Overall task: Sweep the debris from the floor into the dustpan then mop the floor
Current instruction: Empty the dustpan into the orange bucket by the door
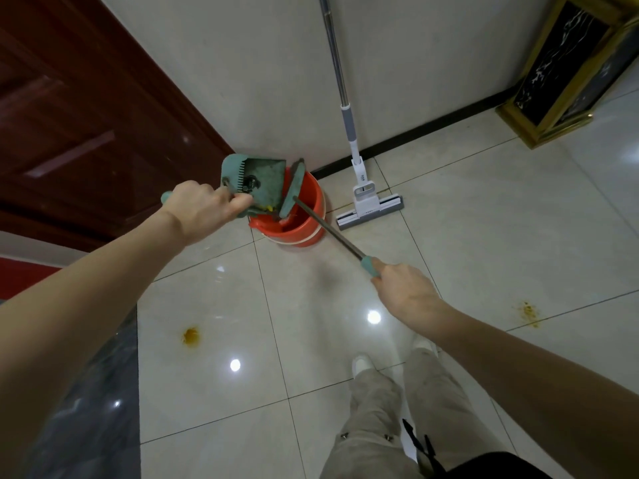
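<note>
Tipping the dustpan (257, 183) over the red bucket (294, 219): left hand (204, 210) is fisted around the dustpan's handle, pan tilted mouth-down toward the bucket rim, comb teeth facing the camera. Right hand (403, 283) is closed on the teal grip of the broom (328, 229); its long axis runs diagonally from that hand up-left to the broom head (294, 188), which sits against the pan's open edge above the bucket. Some yellow bits look stuck near the pan's lower lip, so this reads as emptying swept debris, sweeping mostly done.

The mop (361, 188) leans on the wall just right of the bucket, handle near upright, sponge head flat on the floor (484, 219), lying crosswise. It lies ahead and slightly left of the right hand, which is the nearer one; both hands are full, so one tool must be put down first.

Two yellow stains remain: one (191, 336) lower left, one (529, 311) right, well apart. Open tile between them. Limits: door (86, 115) on the left, gold-framed stand (570, 63) on the right, wall and baseboard ahead, feet below.
</note>
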The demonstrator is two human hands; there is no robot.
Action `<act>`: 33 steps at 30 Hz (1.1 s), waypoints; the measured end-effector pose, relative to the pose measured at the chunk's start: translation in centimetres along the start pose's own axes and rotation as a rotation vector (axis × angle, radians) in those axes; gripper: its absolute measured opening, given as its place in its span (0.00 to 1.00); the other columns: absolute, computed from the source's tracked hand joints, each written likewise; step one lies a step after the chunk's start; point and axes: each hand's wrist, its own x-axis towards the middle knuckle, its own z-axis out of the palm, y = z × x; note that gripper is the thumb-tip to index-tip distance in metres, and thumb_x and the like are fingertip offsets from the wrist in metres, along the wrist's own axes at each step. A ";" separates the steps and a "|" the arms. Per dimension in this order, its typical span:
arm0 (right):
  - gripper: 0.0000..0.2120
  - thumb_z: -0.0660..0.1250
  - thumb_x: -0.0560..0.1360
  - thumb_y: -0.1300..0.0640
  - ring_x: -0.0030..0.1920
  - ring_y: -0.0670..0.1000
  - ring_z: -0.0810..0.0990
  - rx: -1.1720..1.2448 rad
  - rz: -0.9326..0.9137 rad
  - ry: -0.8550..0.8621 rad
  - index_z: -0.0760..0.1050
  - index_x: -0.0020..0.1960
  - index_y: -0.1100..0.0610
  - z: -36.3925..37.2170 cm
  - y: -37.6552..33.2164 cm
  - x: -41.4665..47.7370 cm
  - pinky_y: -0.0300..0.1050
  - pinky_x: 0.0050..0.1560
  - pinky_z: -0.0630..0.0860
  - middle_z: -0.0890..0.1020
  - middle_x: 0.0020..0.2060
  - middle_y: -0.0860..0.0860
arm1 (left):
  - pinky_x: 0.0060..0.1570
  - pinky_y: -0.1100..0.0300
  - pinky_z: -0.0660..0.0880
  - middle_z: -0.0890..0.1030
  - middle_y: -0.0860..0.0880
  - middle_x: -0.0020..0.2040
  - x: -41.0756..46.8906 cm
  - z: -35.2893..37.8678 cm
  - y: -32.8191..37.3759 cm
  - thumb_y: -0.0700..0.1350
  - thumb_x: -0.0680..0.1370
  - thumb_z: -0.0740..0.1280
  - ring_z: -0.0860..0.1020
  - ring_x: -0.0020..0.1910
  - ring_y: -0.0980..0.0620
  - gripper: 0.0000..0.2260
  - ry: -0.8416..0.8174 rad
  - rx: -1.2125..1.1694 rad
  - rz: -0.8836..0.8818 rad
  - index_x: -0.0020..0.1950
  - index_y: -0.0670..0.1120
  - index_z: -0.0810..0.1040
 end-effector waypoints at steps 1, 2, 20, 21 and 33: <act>0.18 0.56 0.82 0.51 0.50 0.61 0.79 0.033 0.001 0.001 0.65 0.72 0.47 -0.2 0.3 -0.1 0.46 0.43 0.70 0.80 0.49 0.59 | 0.25 0.60 0.64 0.76 0.48 0.41 -0.1 0.1 -0.2 0.44 0.80 0.57 0.78 0.32 0.48 0.12 0.011 0.008 0.009 0.63 0.48 0.63; 0.18 0.56 0.82 0.51 0.49 0.61 0.78 0.067 0.002 0.006 0.66 0.72 0.46 -0.4 0.4 -0.3 0.46 0.43 0.71 0.80 0.49 0.59 | 0.26 0.59 0.64 0.77 0.48 0.42 -0.2 0.1 -0.4 0.44 0.80 0.57 0.79 0.33 0.48 0.13 0.022 0.020 0.016 0.64 0.48 0.62; 0.14 0.61 0.80 0.53 0.22 0.53 0.71 0.904 0.241 -0.027 0.77 0.64 0.47 -0.6 -5.3 0.1 0.42 0.24 0.74 0.75 0.34 0.56 | 0.31 0.58 0.67 0.76 0.49 0.44 -1.2 0.1 -0.7 0.39 0.78 0.55 0.77 0.36 0.50 0.17 0.002 0.091 0.113 0.64 0.47 0.53; 0.14 0.61 0.80 0.53 0.21 0.53 0.71 0.901 0.237 -0.024 0.77 0.64 0.47 -0.6 -5.5 0.0 0.42 0.24 0.74 0.75 0.34 0.56 | 0.30 0.58 0.67 0.76 0.49 0.44 -1.3 0.2 -0.7 0.39 0.78 0.55 0.77 0.36 0.50 0.17 0.008 0.091 0.112 0.63 0.47 0.53; 0.16 0.57 0.81 0.54 0.54 0.61 0.78 0.098 0.021 0.013 0.72 0.67 0.52 -1.9 -4.3 0.4 0.47 0.47 0.72 0.79 0.54 0.59 | 0.27 0.58 0.64 0.77 0.50 0.45 -2.4 0.7 -1.3 0.43 0.80 0.56 0.79 0.37 0.50 0.18 0.001 0.040 -0.004 0.66 0.50 0.53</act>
